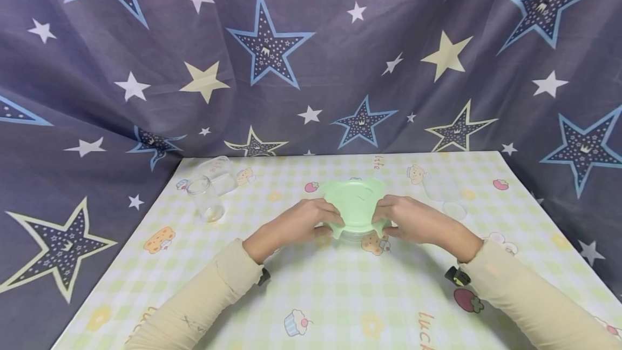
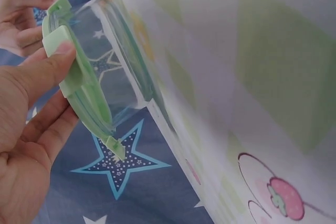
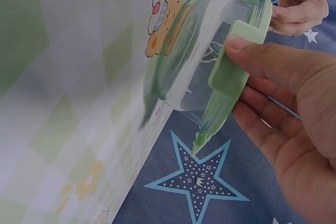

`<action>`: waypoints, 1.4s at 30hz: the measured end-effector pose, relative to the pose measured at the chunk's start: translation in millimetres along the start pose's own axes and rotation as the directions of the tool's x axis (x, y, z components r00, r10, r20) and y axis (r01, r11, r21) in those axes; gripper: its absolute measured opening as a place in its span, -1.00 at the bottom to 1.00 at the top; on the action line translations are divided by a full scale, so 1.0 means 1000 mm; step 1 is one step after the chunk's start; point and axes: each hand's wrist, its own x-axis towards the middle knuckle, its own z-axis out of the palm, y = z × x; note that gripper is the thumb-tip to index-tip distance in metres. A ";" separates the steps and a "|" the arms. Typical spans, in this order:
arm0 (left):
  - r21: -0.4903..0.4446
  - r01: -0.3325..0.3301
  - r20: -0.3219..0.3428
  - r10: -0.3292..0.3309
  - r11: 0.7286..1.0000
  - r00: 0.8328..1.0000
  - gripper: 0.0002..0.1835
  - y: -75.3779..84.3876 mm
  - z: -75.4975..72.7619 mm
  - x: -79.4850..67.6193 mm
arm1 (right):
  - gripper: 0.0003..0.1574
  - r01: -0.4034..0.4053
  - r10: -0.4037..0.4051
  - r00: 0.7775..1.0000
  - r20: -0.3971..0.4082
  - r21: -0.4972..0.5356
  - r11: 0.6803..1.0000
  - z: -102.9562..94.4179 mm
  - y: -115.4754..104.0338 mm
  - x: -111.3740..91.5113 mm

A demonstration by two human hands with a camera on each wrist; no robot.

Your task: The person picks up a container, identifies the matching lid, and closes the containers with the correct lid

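In the head view a round clear container with a light green snap lid (image 1: 357, 204) sits mid-table. My left hand (image 1: 308, 220) grips the lid's left side. In the left wrist view that thumb lies on a hanging side flap (image 2: 62, 40), with fingers curled over the lid's top. From the right, my right hand (image 1: 410, 223) holds the opposite edge. Its thumb presses a flap (image 3: 230, 59) that slants down and out from the rim. Below the lid, the see-through container wall (image 3: 197, 66) shows in the right wrist view. Another flap (image 3: 199, 142) sticks outward.
A clear jar (image 1: 206, 201) stands at the back left, with a second clear container (image 1: 224, 182) behind it. At the back right is another clear vessel (image 1: 441, 188), near a round transparent piece (image 1: 454, 210). A starred curtain (image 1: 311, 69) hangs behind the table.
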 end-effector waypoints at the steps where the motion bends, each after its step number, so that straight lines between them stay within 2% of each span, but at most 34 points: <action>1: 0.000 -0.001 0.000 0.001 1.000 1.000 -0.68 0.000 0.000 0.000 | -0.68 0.002 -0.002 1.000 -0.004 -0.004 1.000 0.000 0.000 0.000; 20: -0.013 0.002 0.005 -0.002 1.000 1.000 -0.69 0.001 0.000 0.000 | -0.70 0.030 -0.033 0.996 -0.083 -0.042 0.999 0.008 -0.001 -0.001; 28: 0.006 -0.038 -0.016 0.038 0.999 0.999 -0.70 -0.002 0.003 0.000 | -0.71 0.049 -0.055 0.991 -0.119 -0.056 0.997 0.011 0.000 -0.002; 37: 0.021 -0.048 -0.021 0.048 0.999 0.999 -0.71 -0.002 0.003 -0.001 | -0.69 0.060 -0.068 0.986 -0.151 -0.056 0.997 0.014 0.001 -0.003; 42: 0.083 -0.097 -0.028 0.100 0.992 0.995 -0.74 -0.004 0.003 -0.001 | -0.71 0.042 -0.046 0.990 -0.136 -0.032 0.999 0.012 0.001 -0.003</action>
